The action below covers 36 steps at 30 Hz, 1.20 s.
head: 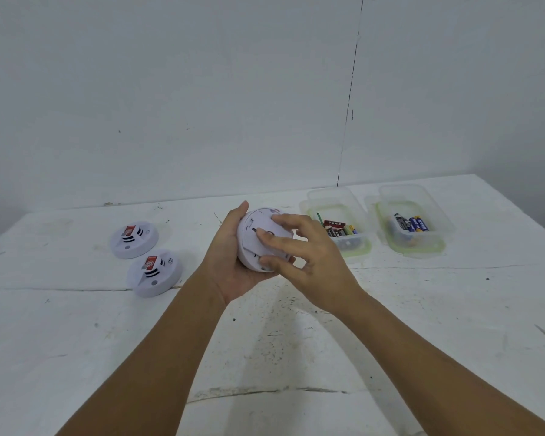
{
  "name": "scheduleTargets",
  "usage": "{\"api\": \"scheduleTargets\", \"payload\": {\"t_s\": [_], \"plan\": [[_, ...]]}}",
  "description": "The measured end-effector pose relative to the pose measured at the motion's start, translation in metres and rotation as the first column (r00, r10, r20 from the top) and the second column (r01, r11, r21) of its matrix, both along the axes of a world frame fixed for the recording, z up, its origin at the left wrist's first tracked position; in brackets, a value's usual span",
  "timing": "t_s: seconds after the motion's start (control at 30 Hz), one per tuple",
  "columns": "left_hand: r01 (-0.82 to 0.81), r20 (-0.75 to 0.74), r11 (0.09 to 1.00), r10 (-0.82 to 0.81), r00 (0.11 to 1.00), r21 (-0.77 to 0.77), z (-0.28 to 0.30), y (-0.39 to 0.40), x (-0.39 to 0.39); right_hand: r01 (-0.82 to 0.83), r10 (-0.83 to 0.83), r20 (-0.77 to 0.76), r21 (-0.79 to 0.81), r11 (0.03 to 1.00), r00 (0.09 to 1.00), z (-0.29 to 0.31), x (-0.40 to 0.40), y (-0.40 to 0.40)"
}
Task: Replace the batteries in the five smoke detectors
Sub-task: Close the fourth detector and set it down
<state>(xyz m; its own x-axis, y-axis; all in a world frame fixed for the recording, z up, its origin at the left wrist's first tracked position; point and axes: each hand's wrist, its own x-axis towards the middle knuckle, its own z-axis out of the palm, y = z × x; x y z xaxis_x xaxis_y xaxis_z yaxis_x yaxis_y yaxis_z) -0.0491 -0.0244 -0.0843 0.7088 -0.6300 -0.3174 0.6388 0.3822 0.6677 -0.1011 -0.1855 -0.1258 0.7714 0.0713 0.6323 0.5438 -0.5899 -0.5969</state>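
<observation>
white plastic smoke detector (255,243) at centre frame, raised above the table (296,341), tilted on edge with its flat back turned toward the camera. cradled from the left and below by the left hand (230,262), palm up, fingers curled round the rim. touched from the right by the right hand (309,256) — fingers spread and fairly straight, fingertips (261,236) resting on the back plate, nothing clamped between them. both hands close together on the same unit.

two more detectors at left of centre, face up on the table, apart from the hands: upper one (134,239) and lower one (154,272), just beside each other, each with a red label and dark slots. other detectors of the five not in view.

clear plastic tubs at right of centre, both lidless and resting on the table: nearer tub (356,243) with green rim holding mixed batteries (339,229), red, black and yellow-green; farther-right tub (422,243) holding a few blue and black batteries (411,223).

scuffed white table surface with cracks and dark specks — plain pale wall (202,89) behind.
</observation>
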Motion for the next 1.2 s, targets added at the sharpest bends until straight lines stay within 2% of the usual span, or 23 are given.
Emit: {"api": "scheduleTargets", "payload": {"t_s": [0.53,0.7,0.9,1.2], "plan": [[-0.022,-0.033,0.999,0.024,0.999,0.036,0.0080,-0.0036,-0.0035,0.004,-0.005,0.022,0.015,1.000,1.000,0.0037,0.0014,-0.0015],[-0.036,-0.009,0.995,0.037,0.999,0.092,0.0087,-0.0037,-0.0008,0.004,0.000,-0.046,0.085,0.996,0.999,0.0070,0.0025,-0.0007],[-0.020,-0.010,0.997,0.021,1.000,0.075,0.0063,-0.0024,0.0003,-0.002,0.002,-0.024,-0.005,1.000,1.000,0.0064,0.0003,-0.0007],[-0.011,-0.020,0.995,0.013,1.000,0.099,0.0077,-0.0032,0.0038,0.015,-0.011,-0.046,0.089,0.996,0.999,0.0056,0.0015,-0.0002]]}}
